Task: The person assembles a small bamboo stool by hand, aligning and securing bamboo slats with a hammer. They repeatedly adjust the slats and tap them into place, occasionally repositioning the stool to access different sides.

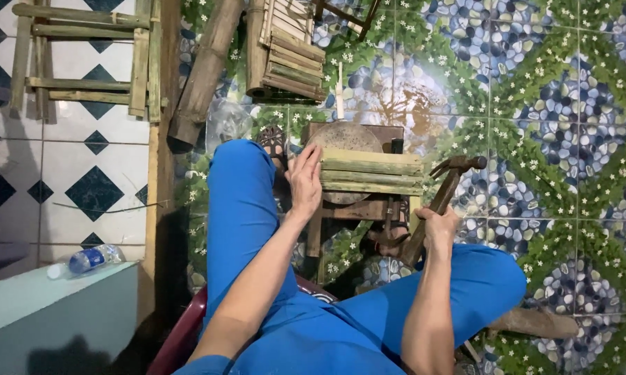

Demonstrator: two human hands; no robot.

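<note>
your left hand [305,182] lies flat, its fingers [310,158] spread narrow and resting on the left end of the bamboo slats [371,172], gripping nothing. the slats sit side by side across a small wooden work block [358,208] that stands on the floor [535,104] between your knees. a round stone-like disc [344,137] shows just behind the slats, partly covered by them. your right hand [438,226] is closed around the wooden handle of a claw hammer [443,191]; the hammer head points up and away from you, just beside the right end of the slats and clear of them. your legs in blue trousers [240,208] straddle the block, and you sit on a dark red plastic chair [181,337]. on the floor beyond the block lie a thick bamboo pole [205,69] and a finished slatted bamboo piece [289,52]. a bamboo frame [84,59] leans at the far left corner. a plastic bottle [84,260] lies near the left edge, beside a pale green surface [42,298].
</note>
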